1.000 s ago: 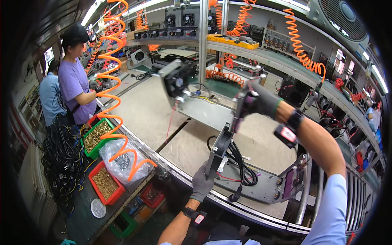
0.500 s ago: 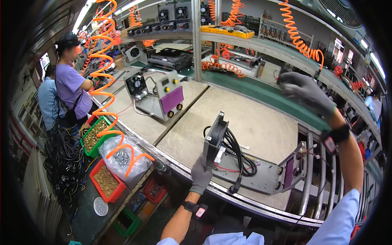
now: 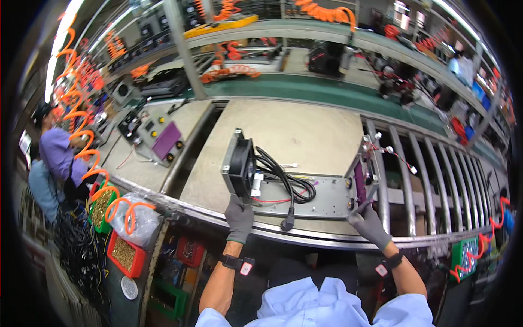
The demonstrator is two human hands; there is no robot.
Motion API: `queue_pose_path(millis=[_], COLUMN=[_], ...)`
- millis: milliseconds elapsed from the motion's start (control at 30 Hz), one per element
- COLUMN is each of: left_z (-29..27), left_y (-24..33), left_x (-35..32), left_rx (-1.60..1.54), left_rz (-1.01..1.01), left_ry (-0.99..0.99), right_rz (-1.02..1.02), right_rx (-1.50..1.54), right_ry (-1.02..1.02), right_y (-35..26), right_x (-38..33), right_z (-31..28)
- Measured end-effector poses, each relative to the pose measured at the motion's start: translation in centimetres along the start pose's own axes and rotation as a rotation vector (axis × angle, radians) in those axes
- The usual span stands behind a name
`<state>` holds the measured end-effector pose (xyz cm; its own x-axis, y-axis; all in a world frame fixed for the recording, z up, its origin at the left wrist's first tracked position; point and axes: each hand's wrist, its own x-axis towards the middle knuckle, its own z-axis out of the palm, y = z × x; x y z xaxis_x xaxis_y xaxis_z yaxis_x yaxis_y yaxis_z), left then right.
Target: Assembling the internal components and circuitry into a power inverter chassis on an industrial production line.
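Note:
A grey metal machine chassis (image 3: 329, 200) lies on the pale work board in front of me. A black fan (image 3: 241, 164) stands upright at its left end. On its base lies a coiled black power cable (image 3: 279, 173), with the plug (image 3: 287, 223) hanging over the near edge. A panel with a purple face (image 3: 359, 184) rises at the right end. My gloved left hand (image 3: 239, 219) is closed on the near left corner, below the fan. At the near right corner, my gloved right hand (image 3: 370, 224) grips the chassis by the purple panel; some fingertips are hidden.
Metal rollers (image 3: 412, 188) run off to the right. A second machine (image 3: 158, 140) with a purple panel stands at the far left. Bins of screws, one red (image 3: 136, 265), and a plastic bag (image 3: 139, 220) sit left, under a coiled orange hose (image 3: 81, 133). A person in purple (image 3: 56, 150) stands beyond.
My right hand has come down from the far shelf side to the chassis's right end. My left hand stays at the fan end. The view has turned to the right.

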<state>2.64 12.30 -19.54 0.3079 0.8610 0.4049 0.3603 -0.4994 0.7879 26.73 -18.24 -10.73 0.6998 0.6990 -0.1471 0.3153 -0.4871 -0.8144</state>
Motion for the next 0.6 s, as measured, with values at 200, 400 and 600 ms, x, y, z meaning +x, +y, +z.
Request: queue_pose_path(millis=[200,400,600], left_z=[4.1,1.2,1.2], left_y=[5.6,11.9,16.1], left_x=[-3.6,-0.3,0.1], left_rx=[0.001,0.269,0.337], left_rz=[-0.007,0.032,0.141], left_ry=[-0.148,-0.334,-0.416], right_rz=[-0.097,0.015,-0.025], right_rx=[0.193,0.011,-0.075], right_ry=[0.372,0.351,0.471], right_y=[7.3,0.1,1.2], right_x=[0.3,-2.4,-2.1], right_z=[-3.4,-8.6,-11.1])
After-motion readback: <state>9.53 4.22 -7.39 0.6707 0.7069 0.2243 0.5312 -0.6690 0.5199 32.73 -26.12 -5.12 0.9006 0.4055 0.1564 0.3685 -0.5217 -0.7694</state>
